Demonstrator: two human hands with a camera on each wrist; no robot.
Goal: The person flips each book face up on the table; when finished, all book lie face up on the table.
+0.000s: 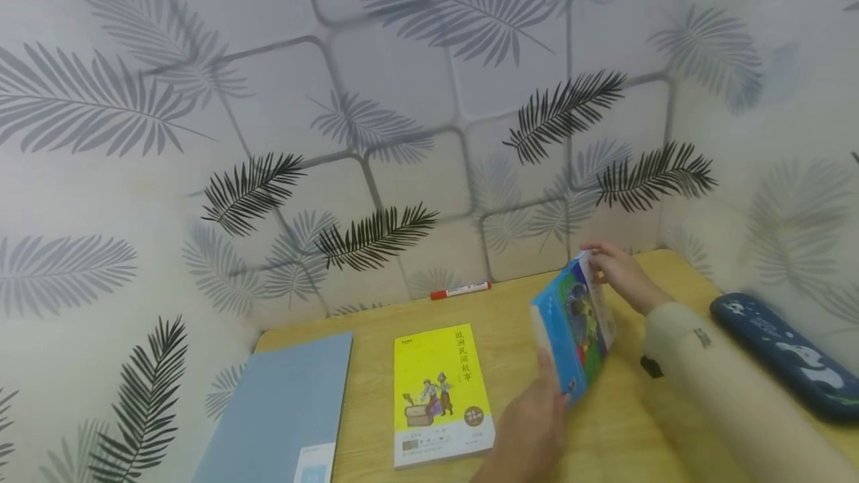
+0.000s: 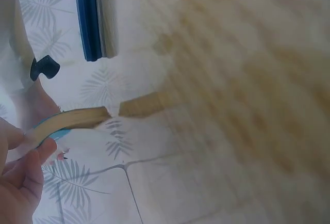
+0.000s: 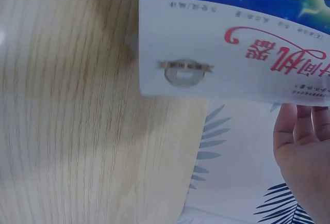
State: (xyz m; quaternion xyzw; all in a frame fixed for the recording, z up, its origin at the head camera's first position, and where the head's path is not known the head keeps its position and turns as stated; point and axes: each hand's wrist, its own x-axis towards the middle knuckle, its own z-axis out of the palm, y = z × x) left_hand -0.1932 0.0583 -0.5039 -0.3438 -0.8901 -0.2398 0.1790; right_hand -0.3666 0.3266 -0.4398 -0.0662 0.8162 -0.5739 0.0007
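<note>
A paperback book [image 1: 579,315] with a blue, colourful cover stands tilted on edge over the right part of the table. My left hand [image 1: 533,423] grips its near end, with thumb and fingers pinching the page edges [image 2: 82,118] in the left wrist view. The right hand [image 1: 624,274] holds the far upper edge, its fingertips partly hidden behind the book. In the right wrist view the book's cover [image 3: 216,48] shows a white band with a red title, and the right hand [image 3: 307,152] curls its fingers at that edge.
To the left lie a yellow book [image 1: 439,382] and a light blue folder [image 1: 288,393]. A red and white marker [image 1: 461,291] rests near the back edge by the patterned wall [image 1: 403,192]. A dark blue pencil case [image 1: 785,352] with a panda lies at the right of the wooden table [image 1: 510,326].
</note>
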